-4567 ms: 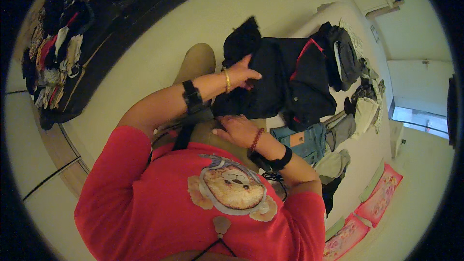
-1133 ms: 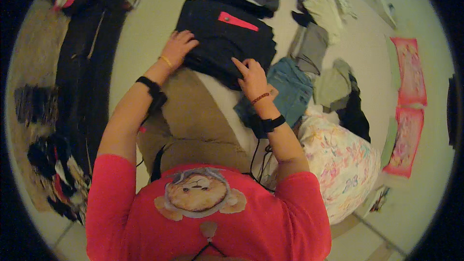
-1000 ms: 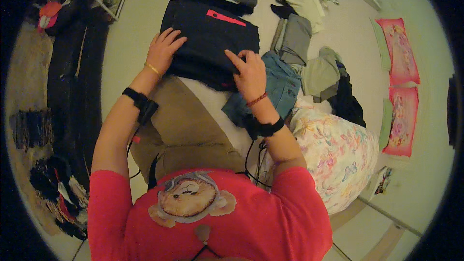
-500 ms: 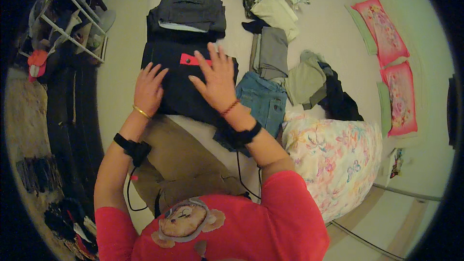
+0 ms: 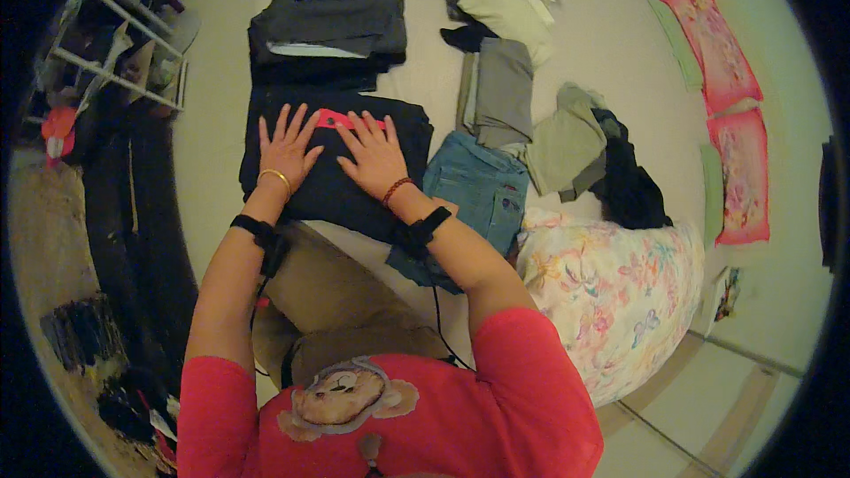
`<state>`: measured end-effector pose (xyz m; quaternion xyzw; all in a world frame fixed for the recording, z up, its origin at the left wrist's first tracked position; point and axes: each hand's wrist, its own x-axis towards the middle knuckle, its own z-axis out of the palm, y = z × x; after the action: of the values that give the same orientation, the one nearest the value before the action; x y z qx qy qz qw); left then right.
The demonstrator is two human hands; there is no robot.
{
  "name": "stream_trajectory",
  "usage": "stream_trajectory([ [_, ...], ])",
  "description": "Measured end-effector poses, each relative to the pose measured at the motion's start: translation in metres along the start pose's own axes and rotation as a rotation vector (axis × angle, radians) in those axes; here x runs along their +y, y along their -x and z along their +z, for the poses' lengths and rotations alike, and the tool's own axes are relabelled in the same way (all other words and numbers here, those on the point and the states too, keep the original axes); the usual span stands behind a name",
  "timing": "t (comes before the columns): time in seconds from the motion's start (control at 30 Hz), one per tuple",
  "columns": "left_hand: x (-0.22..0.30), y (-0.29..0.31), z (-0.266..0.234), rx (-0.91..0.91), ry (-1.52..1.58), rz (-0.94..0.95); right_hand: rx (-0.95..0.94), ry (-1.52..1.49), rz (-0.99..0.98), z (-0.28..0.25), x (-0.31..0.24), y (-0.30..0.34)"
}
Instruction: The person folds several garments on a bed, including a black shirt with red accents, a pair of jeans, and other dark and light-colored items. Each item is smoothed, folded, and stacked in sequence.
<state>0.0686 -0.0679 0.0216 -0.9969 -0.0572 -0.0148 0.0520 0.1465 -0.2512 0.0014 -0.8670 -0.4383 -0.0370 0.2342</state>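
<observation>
Lying directly under 2 flat, wide-spread hands that grip nothing is the folded black garment.

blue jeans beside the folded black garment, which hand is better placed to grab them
Probably the right hand: it rests on the black garment nearer the blue jeans; the left hand is farther away.

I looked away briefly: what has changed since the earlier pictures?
The black garment, loose at first, now lies folded flat. The right hand came up from near the lap onto it; the left hand lies spread there too. The folded grey garment stayed put.
</observation>
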Motion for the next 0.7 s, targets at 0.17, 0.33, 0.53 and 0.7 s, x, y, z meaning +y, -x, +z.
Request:
stream_trajectory([
  [0.17, 0.000, -0.001, -0.006, 0.027, 0.039, 0.007, 0.009, 0.028, -0.021, 0.001, -0.004, -0.002],
  [0.33, -0.028, 0.019, -0.005, 0.109, 0.127, 0.067, 0.029, 0.081, -0.045, 0.004, -0.002, 0.002],
  [0.53, -0.083, 0.103, 0.019, -0.056, 0.427, -0.318, -0.019, 0.118, -0.059, 0.005, -0.003, -0.001],
  [0.7, -0.090, 0.178, 0.047, -0.329, 0.852, -0.510, 0.012, 0.155, -0.081, 0.018, -0.003, 0.006],
])
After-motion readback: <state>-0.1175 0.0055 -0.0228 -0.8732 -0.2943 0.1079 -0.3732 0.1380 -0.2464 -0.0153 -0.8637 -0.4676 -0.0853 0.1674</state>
